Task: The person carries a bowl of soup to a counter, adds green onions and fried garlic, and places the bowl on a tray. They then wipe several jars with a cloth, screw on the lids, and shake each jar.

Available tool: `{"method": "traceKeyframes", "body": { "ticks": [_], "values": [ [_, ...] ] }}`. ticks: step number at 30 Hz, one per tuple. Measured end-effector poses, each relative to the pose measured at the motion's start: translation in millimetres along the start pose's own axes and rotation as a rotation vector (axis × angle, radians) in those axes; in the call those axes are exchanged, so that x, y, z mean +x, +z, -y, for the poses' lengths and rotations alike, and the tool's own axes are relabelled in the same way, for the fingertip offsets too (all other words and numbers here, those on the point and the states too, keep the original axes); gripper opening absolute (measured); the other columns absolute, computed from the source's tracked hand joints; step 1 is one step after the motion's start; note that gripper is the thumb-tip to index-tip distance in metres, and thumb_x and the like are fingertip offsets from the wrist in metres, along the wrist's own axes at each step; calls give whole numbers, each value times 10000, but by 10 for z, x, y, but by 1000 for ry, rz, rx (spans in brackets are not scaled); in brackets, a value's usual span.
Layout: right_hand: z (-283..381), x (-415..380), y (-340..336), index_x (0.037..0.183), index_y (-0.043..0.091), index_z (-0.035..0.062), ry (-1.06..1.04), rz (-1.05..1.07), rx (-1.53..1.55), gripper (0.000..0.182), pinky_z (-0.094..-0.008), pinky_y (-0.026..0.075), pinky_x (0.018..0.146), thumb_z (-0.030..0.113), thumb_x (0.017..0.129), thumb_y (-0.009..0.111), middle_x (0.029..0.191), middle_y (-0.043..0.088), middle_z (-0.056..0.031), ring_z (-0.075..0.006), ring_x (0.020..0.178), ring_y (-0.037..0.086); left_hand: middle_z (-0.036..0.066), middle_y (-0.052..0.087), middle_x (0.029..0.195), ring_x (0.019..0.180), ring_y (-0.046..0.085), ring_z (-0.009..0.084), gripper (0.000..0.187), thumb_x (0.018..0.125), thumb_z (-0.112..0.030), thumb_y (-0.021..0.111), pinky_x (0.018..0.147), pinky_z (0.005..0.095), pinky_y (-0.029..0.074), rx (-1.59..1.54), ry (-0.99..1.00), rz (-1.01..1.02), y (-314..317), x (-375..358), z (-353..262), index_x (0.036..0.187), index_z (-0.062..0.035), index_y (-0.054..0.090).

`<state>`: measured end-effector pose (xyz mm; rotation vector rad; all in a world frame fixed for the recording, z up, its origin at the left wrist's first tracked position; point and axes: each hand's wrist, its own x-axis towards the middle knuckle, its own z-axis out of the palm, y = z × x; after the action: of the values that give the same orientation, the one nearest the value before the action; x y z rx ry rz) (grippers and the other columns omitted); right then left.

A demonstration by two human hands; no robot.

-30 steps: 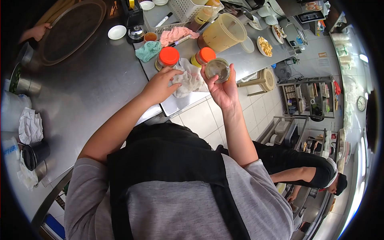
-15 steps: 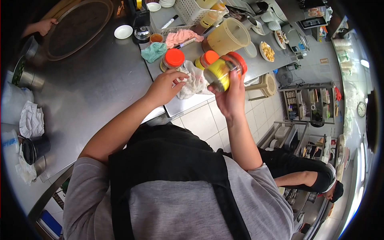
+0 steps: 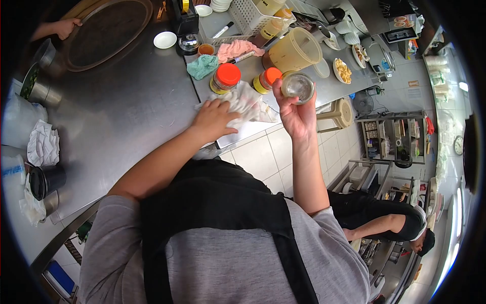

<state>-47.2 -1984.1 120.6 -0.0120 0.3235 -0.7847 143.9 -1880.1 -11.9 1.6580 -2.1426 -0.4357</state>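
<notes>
My right hand grips a glass jar, raised over the counter's front edge with its clear round bottom turned towards me. Its label and lid are hidden from this angle. My left hand rests on a crumpled white cloth, fingers slightly bent and spread, thumb apart. Just beyond the cloth stands a jar with a red lid. A smaller red-lidded jar with a yellow label is between the cloth and the raised jar.
A green cloth, a pink cloth and a large plastic tub lie farther back. A bowl of yellowish pieces is at right. Another person's hand holds a big round tray. A co-worker bends at right.
The jar in my right hand has tipped so its bottom now faces me, and it moved slightly right. My left hand has lowered onto the white cloth, its fingers spreading.
</notes>
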Motion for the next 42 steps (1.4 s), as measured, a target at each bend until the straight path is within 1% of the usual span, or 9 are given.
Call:
{"method": "traceKeyframes", "body": {
  "ticks": [9,11,15,20,21,23,25,40,42],
  "values": [
    [-114,-122,37,1313,481,50,-100,-63,-31,626,-257,608,633,574,971,465,1334,511,-172,-348,1153,563,94,588,1046,1027,561,298,275,822,-375,686,874,465,438,239,-340,-108,-381,-593,987,1017,-181,693],
    [-269,-204,109,1312,481,65,-105,21,-567,629,-268,591,627,595,975,440,1281,558,-139,-337,1129,598,92,578,1001,995,564,302,251,807,-340,697,843,456,453,267,-345,-190,-290,-595,966,987,-164,686],
    [28,23,183,1327,471,47,-232,-144,-345,687,-266,590,645,632,977,384,1245,588,-135,-312,1080,637,74,561,897,899,589,276,200,760,-262,732,757,401,496,56,-50,-157,-46,-737,482,885,-127,655],
    [-127,54,321,1321,462,23,-95,-26,-292,713,-257,598,634,638,962,415,1219,580,-178,-310,1091,616,80,565,919,917,599,308,225,749,-193,766,792,408,492,-358,-287,-151,-92,-456,389,898,-92,630],
    [-105,97,326,1329,458,28,-50,-2,-23,716,-257,600,632,641,960,413,1208,582,-184,-309,1091,614,91,563,952,927,597,319,243,765,-184,762,804,408,491,-472,-160,-253,-75,-355,363,936,-84,621],
    [-288,62,317,1321,478,40,-87,2,-266,715,-245,603,638,649,952,417,1218,577,-176,-307,1088,610,102,561,985,938,595,330,263,780,-176,758,816,407,490,-583,-21,-347,-97,-195,332,973,-76,611],
    [-496,-6,349,1320,483,37,-34,10,-268,737,-244,604,637,667,943,414,1212,582,-176,-316,1079,615,152,538,1253,1148,545,341,584,817,-175,735,976,417,450,-560,127,-125,-122,-116,299,1354,-126,514],
    [-487,314,252,1380,429,56,-173,-31,251,651,-276,622,619,525,946,551,1389,419,-149,-315,1147,531,139,353,1535,1360,393,365,694,849,-160,699,1121,463,355,-443,364,162,-3,165,581,1476,-174,400],
    [-537,266,275,1408,376,75,-362,-202,-507,661,-293,599,588,517,948,551,1385,419,-140,-317,1150,531,140,369,1519,1343,414,358,668,858,-156,690,1105,454,375,-459,393,140,-5,172,594,1464,-165,412]
  ]
}}
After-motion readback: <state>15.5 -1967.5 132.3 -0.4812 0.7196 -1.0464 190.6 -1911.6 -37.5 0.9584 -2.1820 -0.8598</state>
